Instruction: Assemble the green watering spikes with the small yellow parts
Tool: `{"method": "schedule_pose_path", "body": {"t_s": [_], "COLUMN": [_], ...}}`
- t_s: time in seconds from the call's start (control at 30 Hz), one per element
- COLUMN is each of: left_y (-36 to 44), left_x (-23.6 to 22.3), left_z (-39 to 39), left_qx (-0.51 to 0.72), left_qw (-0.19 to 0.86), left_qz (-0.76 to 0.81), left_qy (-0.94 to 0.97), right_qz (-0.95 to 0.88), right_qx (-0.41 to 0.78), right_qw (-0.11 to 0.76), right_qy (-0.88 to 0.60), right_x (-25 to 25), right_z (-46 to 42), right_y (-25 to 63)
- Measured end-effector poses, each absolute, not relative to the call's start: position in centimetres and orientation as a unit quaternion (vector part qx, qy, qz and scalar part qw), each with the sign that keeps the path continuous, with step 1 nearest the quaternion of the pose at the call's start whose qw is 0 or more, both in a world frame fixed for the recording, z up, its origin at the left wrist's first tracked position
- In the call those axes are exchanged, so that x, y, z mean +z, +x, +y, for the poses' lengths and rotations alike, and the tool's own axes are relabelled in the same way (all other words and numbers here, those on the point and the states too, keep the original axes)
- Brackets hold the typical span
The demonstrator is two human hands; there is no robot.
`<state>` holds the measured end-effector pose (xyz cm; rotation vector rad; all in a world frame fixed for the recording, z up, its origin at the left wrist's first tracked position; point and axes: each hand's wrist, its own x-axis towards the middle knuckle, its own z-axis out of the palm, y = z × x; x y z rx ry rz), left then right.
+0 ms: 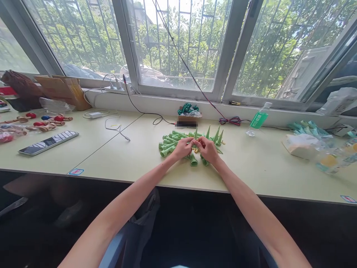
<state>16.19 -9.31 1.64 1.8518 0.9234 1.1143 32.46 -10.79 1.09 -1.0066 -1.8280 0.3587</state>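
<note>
My left hand (183,148) and my right hand (206,149) meet over the table, thumbs and fingertips closed together on a green cone (196,133) whose point sticks up between them. Its lower end is hidden by my fingers. Left of my hands lies a pile of hollow green cones (166,146), mostly on their sides. Several pointed green cones (216,134) stand upright just beyond my right hand. Under my hands, one cone (193,160) shows its open end toward me. Small yellowish pieces (196,150) show partly between my hands.
Behind the pile sits a small box (187,121) with dark green wrapping. A water bottle (259,120) stands to the right, near a tissue pack (299,145). Leftward lie a white cable (118,129), a phone-like slab (48,143) and wooden toys (46,124). The table's front edge (192,188) runs below my forearms.
</note>
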Motion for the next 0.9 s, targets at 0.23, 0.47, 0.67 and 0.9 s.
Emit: {"method": "schedule_pose_path", "body": {"t_s": [0.23,0.47,0.67,0.9], "left_y": [16.0,16.1,15.9,15.9], "left_x": [2.3,1.8,2.2,2.7], "left_z": [-9.3,-9.3,-9.5,-9.9], "left_qx": [0.490,0.448,0.440,0.470], "left_qw": [0.216,0.123,0.109,0.102], "left_qz": [0.410,0.462,0.507,0.500], "left_qy": [0.738,0.755,0.733,0.720], "right_qz": [-0.701,-0.720,-0.774,-0.788], "right_qx": [0.091,0.074,0.074,0.078], "right_qw": [0.532,0.456,0.439,0.422], "right_qy": [-0.466,-0.519,-0.449,-0.441], "right_x": [1.1,1.3,0.9,0.8], "right_z": [-9.9,-10.0,-9.6,-9.6], "right_y": [33.4,33.6,33.5,33.5]}}
